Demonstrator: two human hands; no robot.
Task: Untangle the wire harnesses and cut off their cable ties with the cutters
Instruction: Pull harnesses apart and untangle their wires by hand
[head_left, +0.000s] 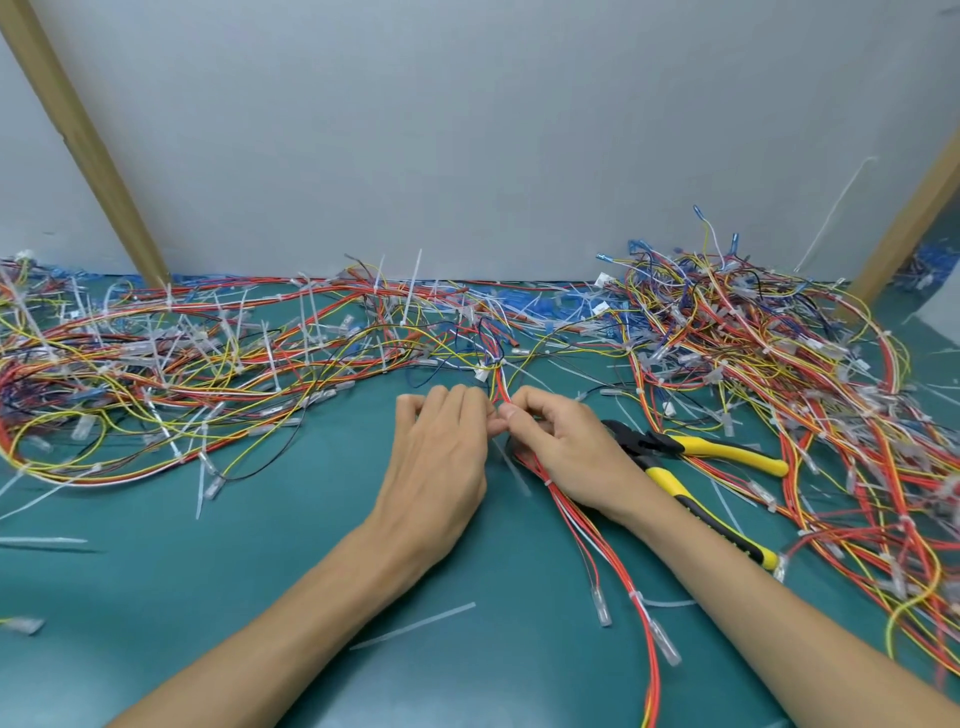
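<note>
Left hand and right hand pinched one harness between curled fingers; likely the untangling step. Cutters lay idle just right; the next move would need them fetched.

Bare green mat near front-left; wire tangles block back & right; cutters right-center.

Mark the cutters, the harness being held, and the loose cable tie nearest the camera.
cutters (727, 452): head view, upper yellow handle.
held harness (571, 514): head view, red wires, mid-bundle.
loose cable tie (413, 626): head view, middle of the strip.
</note>
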